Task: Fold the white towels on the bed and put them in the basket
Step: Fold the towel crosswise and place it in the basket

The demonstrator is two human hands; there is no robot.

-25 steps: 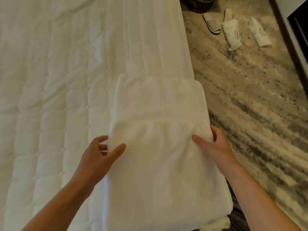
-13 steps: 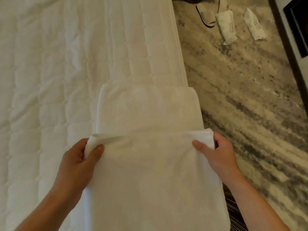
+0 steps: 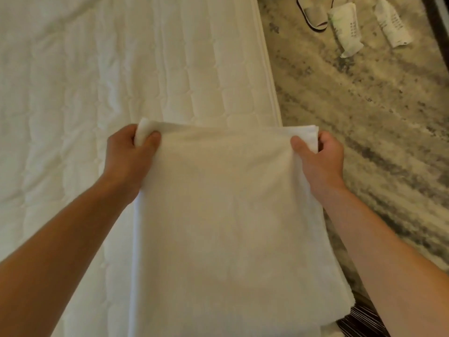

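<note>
A white towel (image 3: 226,215) lies folded along the right side of the quilted white bed (image 3: 97,81), its right edge hanging past the mattress edge. My left hand (image 3: 131,156) pinches the towel's far left corner, thumb on top. My right hand (image 3: 320,159) grips the far right corner, where several layers show. The held edge is raised a little above the bed and covers the towel's far part. Only the dark striped rim of what may be the basket (image 3: 362,319) shows at the bottom right.
The mattress edge (image 3: 269,76) runs down the middle right. Beyond it lies mottled beige carpet (image 3: 364,117). A slipper (image 3: 313,13) and two wrapped white packets (image 3: 345,30) lie on the floor at the top right.
Both hands took hold of the towel's near fold and carried it away from me, over the far part of the towel, which is now covered.
</note>
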